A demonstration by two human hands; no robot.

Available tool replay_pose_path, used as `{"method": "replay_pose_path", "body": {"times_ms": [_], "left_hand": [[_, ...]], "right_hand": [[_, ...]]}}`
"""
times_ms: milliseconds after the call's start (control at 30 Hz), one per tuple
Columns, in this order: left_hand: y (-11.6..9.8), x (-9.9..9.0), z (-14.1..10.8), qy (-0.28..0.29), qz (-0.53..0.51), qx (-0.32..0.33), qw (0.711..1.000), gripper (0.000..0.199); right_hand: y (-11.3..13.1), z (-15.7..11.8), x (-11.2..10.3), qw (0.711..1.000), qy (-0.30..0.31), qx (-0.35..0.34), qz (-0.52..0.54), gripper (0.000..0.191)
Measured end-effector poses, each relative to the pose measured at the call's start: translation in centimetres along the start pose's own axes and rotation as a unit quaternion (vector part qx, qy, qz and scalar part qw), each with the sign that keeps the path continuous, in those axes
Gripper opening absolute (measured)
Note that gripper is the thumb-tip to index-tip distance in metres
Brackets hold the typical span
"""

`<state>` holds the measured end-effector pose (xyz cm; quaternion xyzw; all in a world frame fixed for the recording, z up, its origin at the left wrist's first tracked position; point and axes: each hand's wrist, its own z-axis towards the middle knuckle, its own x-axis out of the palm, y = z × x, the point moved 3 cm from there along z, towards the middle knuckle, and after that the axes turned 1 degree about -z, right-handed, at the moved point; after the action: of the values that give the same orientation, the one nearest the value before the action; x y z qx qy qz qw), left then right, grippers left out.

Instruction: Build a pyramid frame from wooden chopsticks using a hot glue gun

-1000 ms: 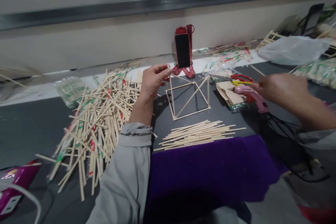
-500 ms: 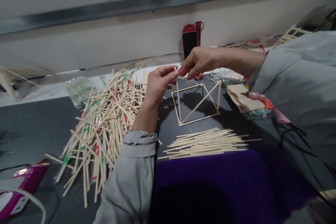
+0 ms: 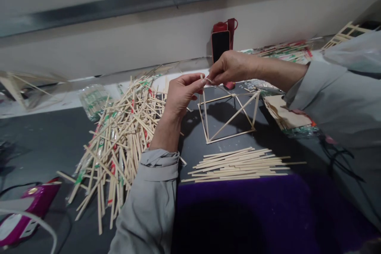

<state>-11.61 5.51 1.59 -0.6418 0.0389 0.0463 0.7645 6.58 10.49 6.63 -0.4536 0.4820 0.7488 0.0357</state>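
A box-like frame of joined wooden chopsticks stands on the dark table in front of me. My left hand pinches its near left upper corner, thumb and forefinger around the top of an upright chopstick. My right hand reaches in from the right, its fingers closed at that same corner. A short pale stick end shows at the right fingertips, and the fingers hide the rest of it. The joint itself is partly covered by both hands.
Loose chopsticks lie in a row before the frame, above a purple cloth. A heap of chopsticks spreads at left, near a magenta power strip. A phone leans at the back. Cardboard and cables are at right.
The view has shifted slightly, so everything sits a little further right. A red bit at my right fingertips no longer shows; a pale stick end is visible there instead. My left hand keeps its pinch.
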Motion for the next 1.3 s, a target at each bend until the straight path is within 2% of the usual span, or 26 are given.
{"method": "replay_pose_path", "body": {"times_ms": [67,133,267,467,667,767,900,1100,1300], "left_hand": [[0.0,0.0,0.0,0.001,0.009,0.004,1.0,0.037],[0.0,0.1,0.0,0.002,0.011,0.01,1.0,0.039],[0.0,0.3,-0.1,0.006,0.004,0.017,1.0,0.04],[0.0,0.3,-0.1,0.002,0.006,0.015,1.0,0.043],[0.0,0.5,-0.1,0.001,0.015,0.012,1.0,0.045],[0.0,0.6,-0.1,0.002,0.018,0.012,1.0,0.047],[-0.1,0.7,-0.1,0.001,0.014,0.009,1.0,0.05],[0.1,0.7,-0.1,-0.005,0.016,0.003,1.0,0.056],[0.2,0.7,0.0,0.001,0.009,0.013,1.0,0.053]], "right_hand": [[-0.5,0.2,-0.2,1.0,-0.005,-0.014,0.018,0.009],[-1.2,0.5,-0.4,0.996,-0.037,-0.014,0.076,0.013],[-2.3,1.0,-0.5,0.981,-0.095,0.03,0.165,0.022],[-2.0,1.1,-0.2,0.989,-0.056,0.004,0.139,0.019],[-2.3,1.0,-0.1,0.976,-0.093,0.032,0.195,0.026],[-2.0,0.9,0.0,0.984,-0.077,0.022,0.159,0.022],[-1.3,0.6,0.1,0.998,-0.037,0.001,0.041,0.011],[-1.5,0.7,0.0,0.996,-0.047,-0.032,0.064,0.014],[-1.2,0.6,0.2,0.998,-0.066,0.014,0.02,0.011]]}}
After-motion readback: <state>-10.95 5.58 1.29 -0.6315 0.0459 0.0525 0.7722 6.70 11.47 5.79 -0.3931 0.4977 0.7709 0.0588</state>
